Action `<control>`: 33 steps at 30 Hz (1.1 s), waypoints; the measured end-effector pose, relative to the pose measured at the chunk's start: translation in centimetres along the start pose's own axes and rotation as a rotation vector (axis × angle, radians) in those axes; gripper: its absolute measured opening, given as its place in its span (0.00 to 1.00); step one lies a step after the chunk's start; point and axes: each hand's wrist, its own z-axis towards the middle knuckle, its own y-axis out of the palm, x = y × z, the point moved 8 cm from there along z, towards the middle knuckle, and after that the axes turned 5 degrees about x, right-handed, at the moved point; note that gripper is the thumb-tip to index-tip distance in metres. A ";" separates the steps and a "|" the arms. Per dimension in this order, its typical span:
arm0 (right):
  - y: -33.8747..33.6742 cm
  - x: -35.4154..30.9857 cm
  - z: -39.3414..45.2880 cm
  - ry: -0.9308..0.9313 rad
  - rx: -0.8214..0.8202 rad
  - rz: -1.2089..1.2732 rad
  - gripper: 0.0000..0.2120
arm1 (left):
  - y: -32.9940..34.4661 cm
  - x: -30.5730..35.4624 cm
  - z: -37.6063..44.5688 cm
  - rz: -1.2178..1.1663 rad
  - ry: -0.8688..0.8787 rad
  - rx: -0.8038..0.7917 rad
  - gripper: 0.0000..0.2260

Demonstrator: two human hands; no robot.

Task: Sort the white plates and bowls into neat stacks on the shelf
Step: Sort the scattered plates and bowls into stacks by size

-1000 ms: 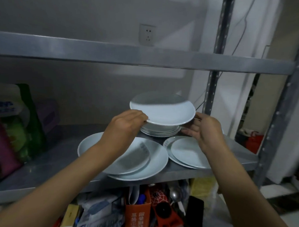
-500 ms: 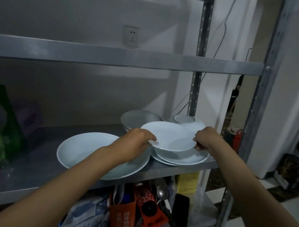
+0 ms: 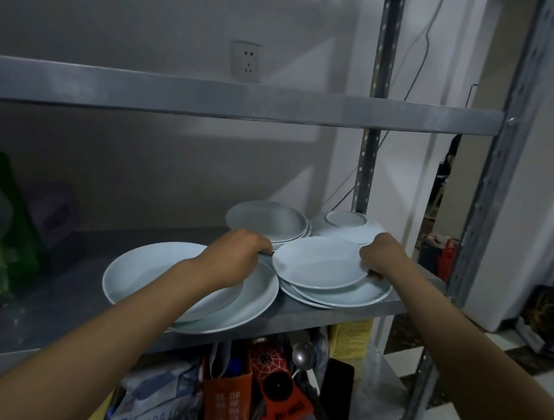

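Observation:
A white plate (image 3: 318,262) lies on top of a stack of wider white plates (image 3: 351,296) at the shelf's front right. My right hand (image 3: 382,258) grips its right rim, thumb under the edge. My left hand (image 3: 235,259) hovers with curled fingers just left of that plate; contact with it is unclear. Under my left wrist lie two large white plates (image 3: 146,274), one overlapping the other. Behind stand a stack of small plates (image 3: 265,221) and an upturned white bowl (image 3: 345,226).
The grey metal shelf (image 3: 42,323) has an upper shelf (image 3: 242,104) close above it and steel posts (image 3: 368,156) at the right. Green and purple bags (image 3: 5,229) fill the far left. The shelf below holds boxes and utensils (image 3: 261,387).
Both hands carried the white plate forward and to the right from the back stack and lowered it onto the front right stack. My left hand has eased off its rim.

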 end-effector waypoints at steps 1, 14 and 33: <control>-0.1 -0.1 0.0 -0.025 0.030 -0.012 0.10 | 0.2 0.0 0.1 0.005 0.000 -0.001 0.17; -0.1 -1.6 0.1 -0.190 0.131 -0.244 0.09 | 2.9 -3.4 3.2 0.179 -0.110 -0.103 0.10; 3.6 -9.3 -1.3 -0.763 0.231 0.054 0.10 | 8.1 -7.1 9.3 0.226 -0.169 -0.283 0.15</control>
